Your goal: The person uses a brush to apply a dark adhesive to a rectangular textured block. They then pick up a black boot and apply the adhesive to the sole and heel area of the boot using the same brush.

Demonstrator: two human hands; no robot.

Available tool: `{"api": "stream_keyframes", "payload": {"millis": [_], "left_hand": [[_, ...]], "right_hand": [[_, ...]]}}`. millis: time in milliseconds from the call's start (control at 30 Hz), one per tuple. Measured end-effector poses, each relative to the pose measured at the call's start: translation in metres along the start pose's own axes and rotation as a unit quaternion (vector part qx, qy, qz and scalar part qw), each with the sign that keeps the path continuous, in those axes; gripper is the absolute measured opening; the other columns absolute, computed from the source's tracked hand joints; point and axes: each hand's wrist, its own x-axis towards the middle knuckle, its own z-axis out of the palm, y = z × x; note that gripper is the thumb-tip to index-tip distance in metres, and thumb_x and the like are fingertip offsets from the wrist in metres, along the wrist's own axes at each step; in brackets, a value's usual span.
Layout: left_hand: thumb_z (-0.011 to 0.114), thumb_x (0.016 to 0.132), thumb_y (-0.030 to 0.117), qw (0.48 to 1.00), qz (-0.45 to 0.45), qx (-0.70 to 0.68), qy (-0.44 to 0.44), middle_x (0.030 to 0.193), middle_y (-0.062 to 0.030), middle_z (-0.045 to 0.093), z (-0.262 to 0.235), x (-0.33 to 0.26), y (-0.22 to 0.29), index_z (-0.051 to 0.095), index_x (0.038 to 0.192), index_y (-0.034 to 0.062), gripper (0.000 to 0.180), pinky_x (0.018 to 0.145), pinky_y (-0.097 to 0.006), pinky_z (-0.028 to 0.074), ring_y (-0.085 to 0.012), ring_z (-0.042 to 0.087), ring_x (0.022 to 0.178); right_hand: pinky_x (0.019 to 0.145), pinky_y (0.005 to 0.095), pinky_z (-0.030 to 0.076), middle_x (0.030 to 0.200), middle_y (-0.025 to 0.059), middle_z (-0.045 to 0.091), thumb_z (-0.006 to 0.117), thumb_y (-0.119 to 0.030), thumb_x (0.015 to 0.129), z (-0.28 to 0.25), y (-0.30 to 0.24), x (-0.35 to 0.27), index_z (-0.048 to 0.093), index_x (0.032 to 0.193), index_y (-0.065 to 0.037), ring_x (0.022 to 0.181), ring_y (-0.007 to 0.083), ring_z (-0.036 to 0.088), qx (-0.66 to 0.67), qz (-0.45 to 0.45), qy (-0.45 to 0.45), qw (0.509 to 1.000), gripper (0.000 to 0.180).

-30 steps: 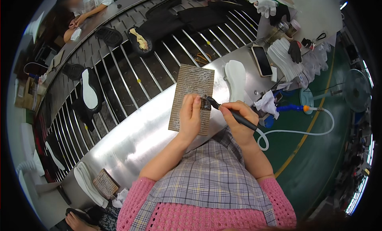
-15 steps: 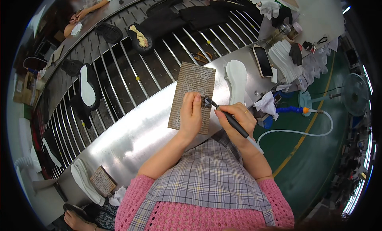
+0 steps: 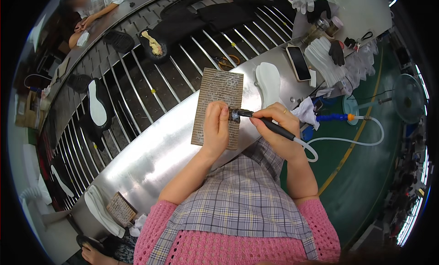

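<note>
With the left hand (image 3: 216,128), fingers curled narrow and thumb pressed in, pinches a small dark piece (image 3: 235,115) over the right-hand middle of a ribbed brown board (image 3: 220,84); cannot tell the full shape of the piece, nor how much of the grip lies hidden. With the right hand (image 3: 286,121), wrapped around a black-handled tool (image 3: 280,129), reaches in from the right of the board and holds the tip at the piece, just beside the left thumb. Right of the board, near its upper half, a white sole-shaped sheet (image 3: 269,82); left of the board, bare shiny bench (image 3: 151,160).

Could catch the left thumb, with the tip so near: likely cause, a push too far leftward. Could lose the piece onto the board, likely through a pinch too slight against the pressure of the tool. Could swing the tip off line through a tug of the white tube (image 3: 302,142), looping to the right of the board. Could skid, board and all, on smooth metal.
</note>
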Motion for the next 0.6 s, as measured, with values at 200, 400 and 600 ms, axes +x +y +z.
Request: {"api": "stream_keyframes", "payload": {"millis": [200,400,600], "left_hand": [[0.046,0.102,0.011,0.998,-0.013,-0.053,-0.021,0.095,-0.0119,0.053,0.002,0.000,-0.001,0.053,0.093,-0.0033,0.019,0.081,-0.031,0.042,-0.0224,0.052,0.088],[0.044,0.104,0.014,0.993,-0.067,-0.090,-0.039,0.093,-0.0096,0.052,0.000,0.001,-0.006,0.055,0.096,-0.0036,0.022,0.080,-0.029,0.041,-0.0185,0.050,0.085],[0.042,0.105,0.016,0.995,-0.056,-0.085,0.003,0.089,-0.0062,0.049,0.002,0.003,-0.009,0.057,0.099,-0.0025,0.024,0.074,-0.027,0.040,-0.0141,0.046,0.078]], "right_hand": [[0.063,0.0274,0.048,0.080,0.0076,0.065,0.076,-0.005,0.079,-0.005,0.006,0.004,0.071,0.089,-0.001,0.070,0.0165,0.062,0.005,-0.018,-0.009,1.000,0.012],[0.063,0.0271,0.047,0.080,0.0072,0.064,0.076,-0.004,0.078,-0.010,0.000,0.000,0.071,0.090,-0.002,0.071,0.0158,0.061,0.039,0.019,-0.032,0.999,0.013],[0.061,0.0269,0.046,0.076,0.0062,0.063,0.076,-0.001,0.076,-0.011,-0.007,-0.003,0.070,0.088,-0.002,0.068,0.0159,0.060,0.016,-0.026,-0.025,0.999,0.013]]}}
